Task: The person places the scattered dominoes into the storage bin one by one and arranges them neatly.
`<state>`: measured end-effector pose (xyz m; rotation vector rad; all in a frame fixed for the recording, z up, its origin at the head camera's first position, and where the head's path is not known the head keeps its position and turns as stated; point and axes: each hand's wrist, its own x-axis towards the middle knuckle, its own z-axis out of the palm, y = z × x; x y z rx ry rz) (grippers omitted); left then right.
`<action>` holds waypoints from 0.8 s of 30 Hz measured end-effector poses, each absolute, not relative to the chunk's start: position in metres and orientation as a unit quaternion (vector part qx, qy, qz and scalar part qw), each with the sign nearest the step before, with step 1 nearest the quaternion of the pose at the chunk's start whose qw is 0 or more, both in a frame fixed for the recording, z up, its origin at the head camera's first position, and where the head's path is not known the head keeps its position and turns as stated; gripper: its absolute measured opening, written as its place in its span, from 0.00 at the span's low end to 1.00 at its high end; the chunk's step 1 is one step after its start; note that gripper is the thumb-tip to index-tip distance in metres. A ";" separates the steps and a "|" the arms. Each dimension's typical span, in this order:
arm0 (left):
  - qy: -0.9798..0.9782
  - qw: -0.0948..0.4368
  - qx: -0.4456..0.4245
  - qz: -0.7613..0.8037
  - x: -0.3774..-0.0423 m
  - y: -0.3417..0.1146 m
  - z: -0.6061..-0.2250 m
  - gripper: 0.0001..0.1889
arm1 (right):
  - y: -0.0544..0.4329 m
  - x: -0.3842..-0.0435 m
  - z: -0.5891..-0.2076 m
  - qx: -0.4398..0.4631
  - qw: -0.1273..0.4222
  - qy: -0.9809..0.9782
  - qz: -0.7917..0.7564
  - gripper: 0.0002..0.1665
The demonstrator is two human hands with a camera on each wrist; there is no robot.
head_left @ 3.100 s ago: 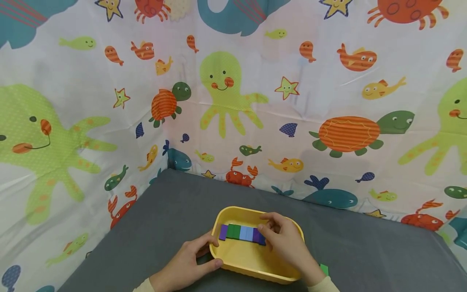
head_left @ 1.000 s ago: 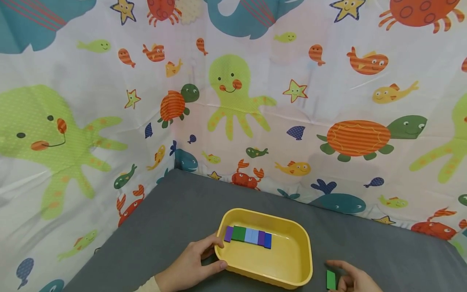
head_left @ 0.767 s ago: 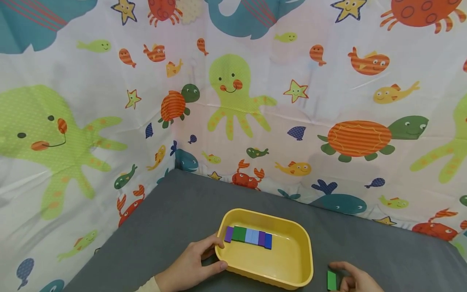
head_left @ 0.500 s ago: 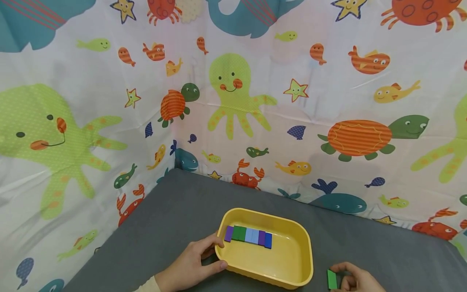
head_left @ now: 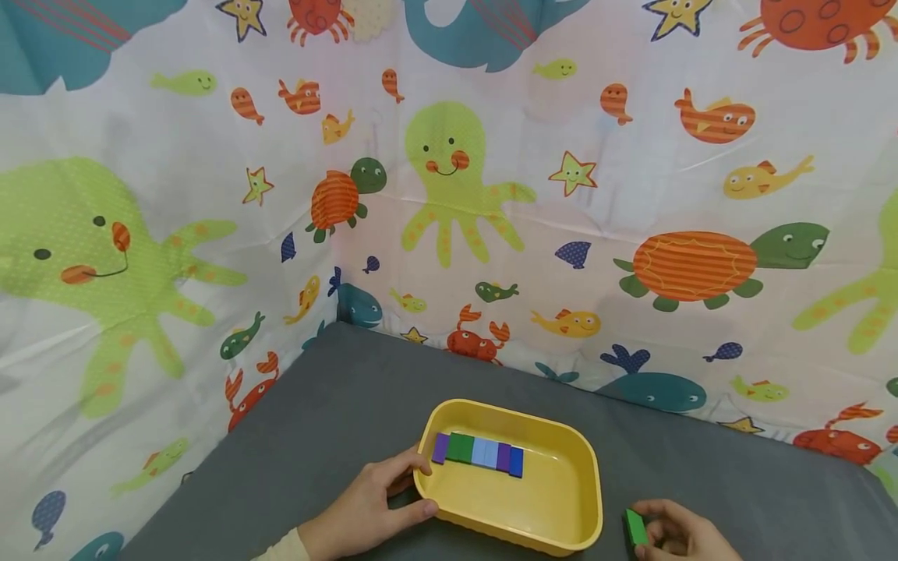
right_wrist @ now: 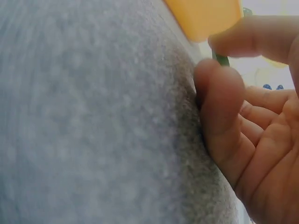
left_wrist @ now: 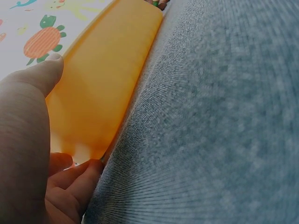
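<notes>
In the head view my left hand (head_left: 372,502) grips the left end of a shallow yellow plastic tub (head_left: 522,510), thumb at the near corner and a fingertip over the rim. A row of flat tiles lies inside: a purple tile (head_left: 440,448), dark green tiles (head_left: 459,448), light blue tiles (head_left: 485,452), another purple tile (head_left: 503,456) and a blue tile (head_left: 516,462). To the right of the tub, my right hand (head_left: 680,534) pinches a bright green tile (head_left: 635,527) between thumb and fingers, low over the cloth. Its fingertips hide most of that tile in the right wrist view.
Dark grey cloth (head_left: 379,389) covers the table beneath the tub. White curtains (head_left: 533,273) printed with sea animals rise behind and on the left side. The same cloth (left_wrist: 210,116) fills much of the left wrist view.
My right hand has left the tub's inside and moved right to the green tile on the cloth. It now pinches that tile, which has tilted. My left hand keeps its grip on the tub.
</notes>
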<state>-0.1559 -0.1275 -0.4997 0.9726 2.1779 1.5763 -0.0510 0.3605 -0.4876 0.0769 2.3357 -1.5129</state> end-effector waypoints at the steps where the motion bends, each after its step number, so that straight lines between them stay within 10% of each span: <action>1: 0.753 0.138 0.339 0.547 -0.156 -0.128 -0.500 0.13 | 0.360 -0.051 -0.487 0.022 0.177 0.824 -0.537 0.36; 24: 0.745 0.152 0.339 0.553 -0.157 -0.129 -0.499 0.13 | 0.336 -0.059 -0.453 0.195 0.054 0.837 -0.508 0.48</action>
